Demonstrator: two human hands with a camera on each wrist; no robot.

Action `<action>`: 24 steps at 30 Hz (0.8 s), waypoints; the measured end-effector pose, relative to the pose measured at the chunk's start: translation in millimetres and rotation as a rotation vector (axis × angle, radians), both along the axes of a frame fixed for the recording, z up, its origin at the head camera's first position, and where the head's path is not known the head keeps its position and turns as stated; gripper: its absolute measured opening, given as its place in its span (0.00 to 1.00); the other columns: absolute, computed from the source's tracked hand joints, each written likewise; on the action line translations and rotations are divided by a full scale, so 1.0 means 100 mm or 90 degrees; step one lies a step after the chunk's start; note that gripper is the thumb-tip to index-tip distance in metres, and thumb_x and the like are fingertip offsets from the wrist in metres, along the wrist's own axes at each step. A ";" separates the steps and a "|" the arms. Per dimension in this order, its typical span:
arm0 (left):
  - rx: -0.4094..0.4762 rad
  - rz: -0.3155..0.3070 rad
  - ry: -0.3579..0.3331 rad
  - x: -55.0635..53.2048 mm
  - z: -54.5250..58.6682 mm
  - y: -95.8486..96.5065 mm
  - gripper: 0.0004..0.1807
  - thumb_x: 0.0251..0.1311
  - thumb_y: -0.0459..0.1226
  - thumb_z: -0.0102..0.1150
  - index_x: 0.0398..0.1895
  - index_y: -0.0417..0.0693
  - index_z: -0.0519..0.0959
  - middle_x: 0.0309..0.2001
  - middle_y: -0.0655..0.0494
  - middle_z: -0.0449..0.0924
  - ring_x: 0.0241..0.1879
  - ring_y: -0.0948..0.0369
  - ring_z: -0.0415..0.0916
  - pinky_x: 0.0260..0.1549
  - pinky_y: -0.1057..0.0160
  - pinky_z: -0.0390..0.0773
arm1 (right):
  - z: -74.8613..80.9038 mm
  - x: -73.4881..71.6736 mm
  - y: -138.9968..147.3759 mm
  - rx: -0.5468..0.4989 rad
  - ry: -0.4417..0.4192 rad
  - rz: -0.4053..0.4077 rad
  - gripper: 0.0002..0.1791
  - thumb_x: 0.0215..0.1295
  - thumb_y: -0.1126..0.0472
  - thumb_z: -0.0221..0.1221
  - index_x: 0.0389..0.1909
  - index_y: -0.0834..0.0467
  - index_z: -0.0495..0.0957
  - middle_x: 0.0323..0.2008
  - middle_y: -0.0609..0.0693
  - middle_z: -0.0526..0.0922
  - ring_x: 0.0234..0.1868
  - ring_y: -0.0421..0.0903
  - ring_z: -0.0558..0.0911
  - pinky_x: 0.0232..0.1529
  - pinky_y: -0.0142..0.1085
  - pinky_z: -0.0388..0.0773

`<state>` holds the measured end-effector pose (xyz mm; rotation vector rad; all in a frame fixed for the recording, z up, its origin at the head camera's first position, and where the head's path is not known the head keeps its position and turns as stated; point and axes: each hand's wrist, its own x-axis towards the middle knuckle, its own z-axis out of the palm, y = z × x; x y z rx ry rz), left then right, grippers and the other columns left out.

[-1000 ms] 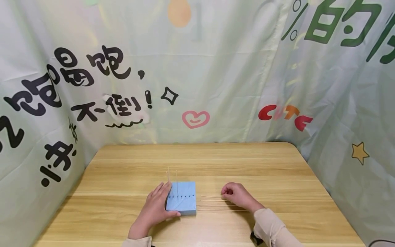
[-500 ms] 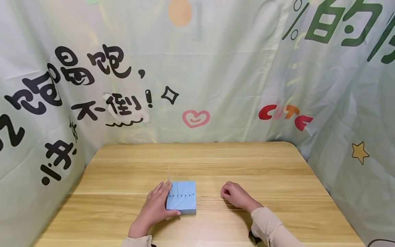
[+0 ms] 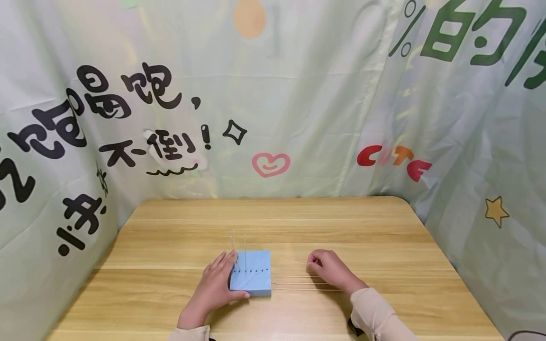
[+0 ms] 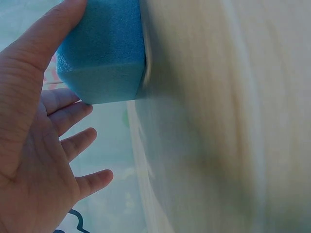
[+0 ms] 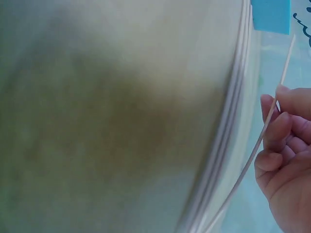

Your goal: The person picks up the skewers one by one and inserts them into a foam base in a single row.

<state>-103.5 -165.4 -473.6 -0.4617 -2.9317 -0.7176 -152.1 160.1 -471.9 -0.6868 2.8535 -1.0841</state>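
A blue foam block (image 3: 258, 280) lies on the table with a row of small dark holes across its top. Several thin skewers (image 3: 245, 251) stand upright at its left part. My left hand (image 3: 215, 286) holds the block by its left side, thumb on the front face; in the left wrist view the lower fingers spread free of the foam (image 4: 104, 53). To the right, my right hand (image 3: 330, 269) pinches one thin skewer (image 5: 253, 153) between thumb and forefinger, raised off the table and slanting. Its tip points toward the block in the right wrist view.
Three loose skewers (image 3: 298, 283) lie side by side on the wooden table (image 3: 273, 222), between the block and my right forearm. A printed fabric curtain (image 3: 315, 113) hangs behind and on both sides of the table.
The farthest skewer, lying flat by my right fingertips before, is now lifted off the table in my right hand, which has risen slightly. My left hand and the block have stayed put.
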 end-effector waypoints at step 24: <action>0.002 -0.001 0.005 -0.01 -0.01 -0.01 0.61 0.30 0.58 0.75 0.69 0.37 0.60 0.68 0.42 0.61 0.68 0.42 0.53 0.61 0.35 0.56 | 0.52 -0.04 -0.14 -0.226 0.027 -0.068 0.04 0.63 0.64 0.60 0.33 0.61 0.80 0.28 0.46 0.78 0.27 0.38 0.71 0.27 0.29 0.71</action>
